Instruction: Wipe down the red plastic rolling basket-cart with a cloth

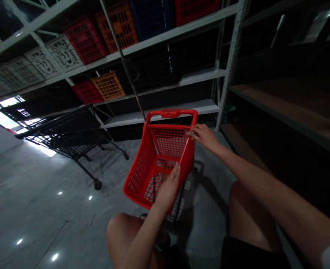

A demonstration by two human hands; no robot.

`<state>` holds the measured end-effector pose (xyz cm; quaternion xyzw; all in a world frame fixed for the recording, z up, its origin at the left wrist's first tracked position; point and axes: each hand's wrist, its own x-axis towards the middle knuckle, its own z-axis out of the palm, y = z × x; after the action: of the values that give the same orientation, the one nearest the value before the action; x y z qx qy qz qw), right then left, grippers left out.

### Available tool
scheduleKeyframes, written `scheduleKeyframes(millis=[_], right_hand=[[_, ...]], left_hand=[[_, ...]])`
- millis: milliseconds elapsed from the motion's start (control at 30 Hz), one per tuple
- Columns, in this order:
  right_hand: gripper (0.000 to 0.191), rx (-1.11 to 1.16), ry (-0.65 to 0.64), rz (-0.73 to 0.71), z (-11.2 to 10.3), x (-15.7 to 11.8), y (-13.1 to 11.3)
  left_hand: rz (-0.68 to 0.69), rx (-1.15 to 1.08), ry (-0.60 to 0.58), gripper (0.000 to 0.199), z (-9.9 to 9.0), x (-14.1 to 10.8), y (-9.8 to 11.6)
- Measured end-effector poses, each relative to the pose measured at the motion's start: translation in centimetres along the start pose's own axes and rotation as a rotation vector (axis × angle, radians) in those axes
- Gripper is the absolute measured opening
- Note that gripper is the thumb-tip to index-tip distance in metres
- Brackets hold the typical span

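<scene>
Head camera shows left hand [167, 189] flat on the red basket [149, 164]. Right hand [205, 136], apart, pinches a cloth [192, 134] near the basket's handle [179, 112].

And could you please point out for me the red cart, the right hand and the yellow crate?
Red cart [186, 158]: head view, on its side wall at picture right.
Right hand [205, 136]: head view, on the back of it.
Yellow crate [109, 85]: head view, on its slatted front.
</scene>
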<state>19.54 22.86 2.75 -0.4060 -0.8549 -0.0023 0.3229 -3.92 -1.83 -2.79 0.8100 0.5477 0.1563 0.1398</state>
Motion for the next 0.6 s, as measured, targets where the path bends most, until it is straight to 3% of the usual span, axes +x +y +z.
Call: scheduleKeyframes(millis=[100,200,467,600], right_hand=[[0.03,-0.103,0.04,0.05,-1.7,0.9,1.5],[0.029,-0.146,0.008,0.024,-2.5,0.2,0.9],[0.025,-0.246,-0.29,-0.26,-1.1,-4.1,-8.0],[0.028,-0.291,-0.353,-0.283,-1.4,-4.1,-9.0]], left_hand=[[-0.037,-0.011,-0.015,0.116,-0.5,-1.2,0.3],[0.006,-0.041,-0.007,0.111,-1.1,-1.9,0.1],[0.078,-0.056,0.085,0.093,-1.7,-0.7,-1.4],[0.126,-0.063,0.156,0.086,-1.2,-0.8,-2.0]])
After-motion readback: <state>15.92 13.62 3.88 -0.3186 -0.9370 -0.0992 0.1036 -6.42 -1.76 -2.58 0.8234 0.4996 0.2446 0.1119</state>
